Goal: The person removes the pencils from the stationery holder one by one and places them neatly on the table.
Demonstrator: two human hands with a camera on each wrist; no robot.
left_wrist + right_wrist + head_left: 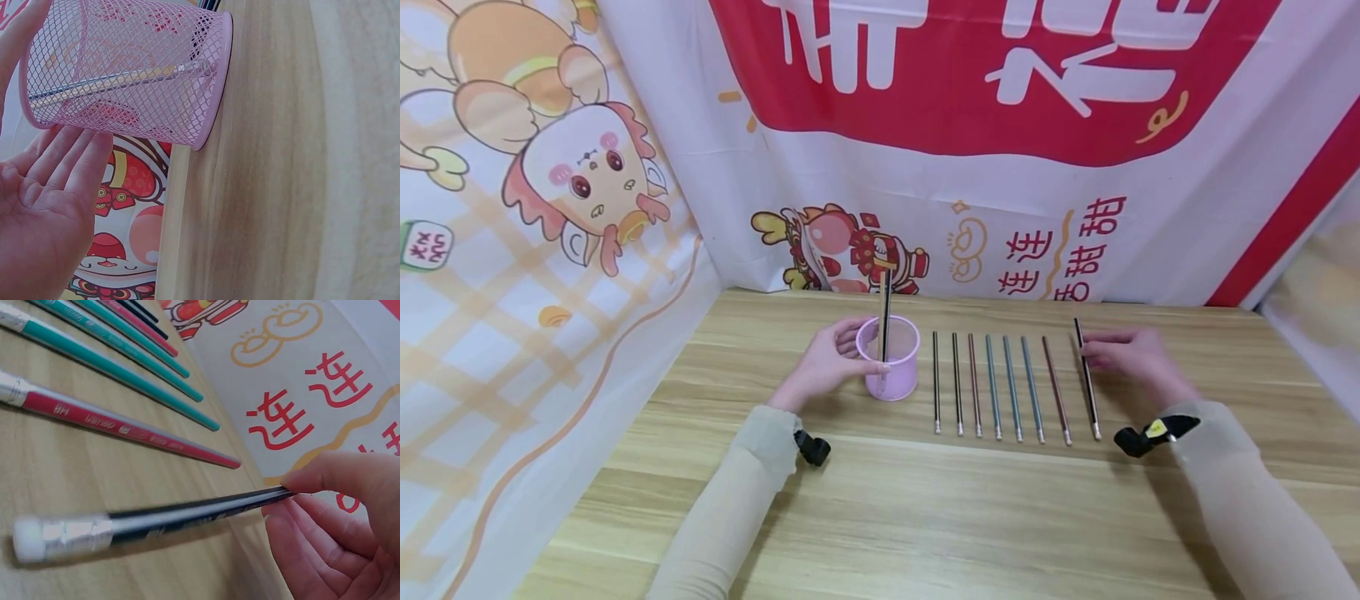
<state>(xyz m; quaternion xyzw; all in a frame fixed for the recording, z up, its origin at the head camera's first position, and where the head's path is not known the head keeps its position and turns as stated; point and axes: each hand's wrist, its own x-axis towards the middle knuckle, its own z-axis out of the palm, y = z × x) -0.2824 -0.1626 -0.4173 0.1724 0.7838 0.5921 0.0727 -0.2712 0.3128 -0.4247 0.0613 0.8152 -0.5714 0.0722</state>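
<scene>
My left hand holds a pink mesh pencil cup upright on the table, thumb on the near side and fingers around the far side. In the left wrist view the fingers lie against its mesh wall. Inside leans a dark pencil beside a tan strip, its eraser end down at the cup's bottom. At the right end of a pencil row, my right hand pinches a black pencil near its far tip, between thumb and fingers. Its white eraser points toward me.
Between cup and right hand lie several pencils side by side, erasers toward me: black ones, teal ones, and red ones on the wooden table. A printed cloth hangs behind the table's far edge, another at left.
</scene>
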